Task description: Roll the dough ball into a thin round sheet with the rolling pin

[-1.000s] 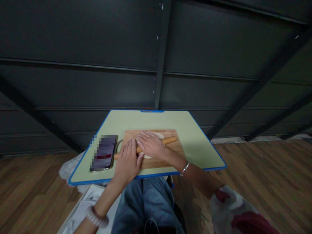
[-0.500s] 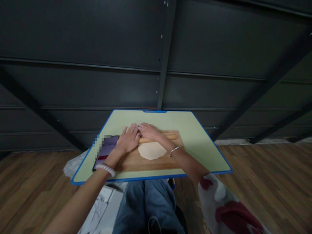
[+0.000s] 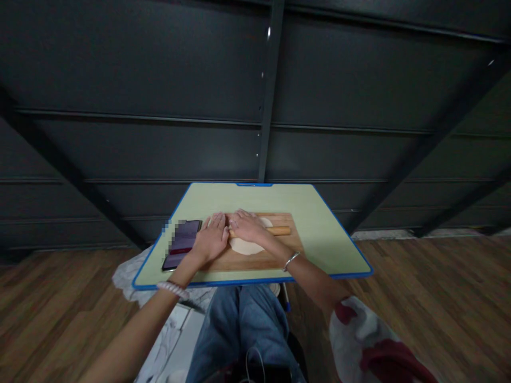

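Note:
A wooden board (image 3: 275, 256) lies on a small green table with a blue rim (image 3: 319, 234). On the board is a flat round of pale dough (image 3: 244, 247). A wooden rolling pin (image 3: 277, 231) lies across the dough. My left hand (image 3: 213, 238) and my right hand (image 3: 247, 226) rest side by side on the pin, palms down, fingers stretched flat. Only the pin's right end shows past my right hand.
A phone (image 3: 182, 244) lies on the table left of the board. Behind the table stands a dark metal wall with beams (image 3: 267, 106). Wooden floor (image 3: 431, 298) surrounds the table. My legs in blue jeans (image 3: 239, 330) are under the table's near edge.
Both hands pushed the pin from the board's near part to its far edge, uncovering the dough, then drew it back a little over the dough's far half.

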`<action>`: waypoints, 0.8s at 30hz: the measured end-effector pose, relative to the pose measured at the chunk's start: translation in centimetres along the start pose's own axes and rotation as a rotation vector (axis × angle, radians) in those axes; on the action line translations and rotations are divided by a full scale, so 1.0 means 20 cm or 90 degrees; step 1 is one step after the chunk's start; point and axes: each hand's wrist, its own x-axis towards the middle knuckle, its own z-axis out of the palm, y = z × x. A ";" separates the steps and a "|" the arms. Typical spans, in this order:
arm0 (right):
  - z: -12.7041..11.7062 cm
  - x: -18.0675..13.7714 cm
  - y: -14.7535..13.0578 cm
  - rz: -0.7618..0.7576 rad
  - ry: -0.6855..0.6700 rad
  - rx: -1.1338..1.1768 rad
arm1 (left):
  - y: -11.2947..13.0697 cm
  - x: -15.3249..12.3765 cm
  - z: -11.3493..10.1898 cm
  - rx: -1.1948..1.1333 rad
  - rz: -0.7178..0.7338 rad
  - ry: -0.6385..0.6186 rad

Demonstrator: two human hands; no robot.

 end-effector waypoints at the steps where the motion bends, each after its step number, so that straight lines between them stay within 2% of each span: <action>1: 0.00 -0.03 -0.01 -0.017 0.010 -0.003 | 0.01 -0.03 -0.01 -0.003 -0.003 0.008; 7: -0.03 -0.21 -0.09 -0.074 0.091 -0.014 | 0.09 -0.24 -0.02 -0.013 0.014 0.102; 12: -0.02 -0.34 -0.13 -0.121 0.122 -0.022 | 0.16 -0.41 -0.01 -0.040 0.034 0.157; 15: -0.02 -0.39 -0.13 -0.143 0.131 -0.032 | 0.17 -0.46 0.00 -0.041 0.046 0.174; 17: -0.02 -0.39 -0.12 -0.137 0.136 -0.030 | 0.16 -0.46 0.02 -0.044 0.054 0.173; 20: -0.02 -0.35 -0.10 -0.127 0.136 -0.035 | 0.12 -0.37 0.02 -0.054 0.052 0.158; 22: -0.02 -0.29 -0.07 -0.130 0.129 -0.046 | 0.08 -0.28 0.02 -0.060 0.036 0.121; 24: -0.03 -0.24 -0.04 -0.130 0.116 -0.052 | 0.04 -0.17 0.00 -0.070 0.015 0.047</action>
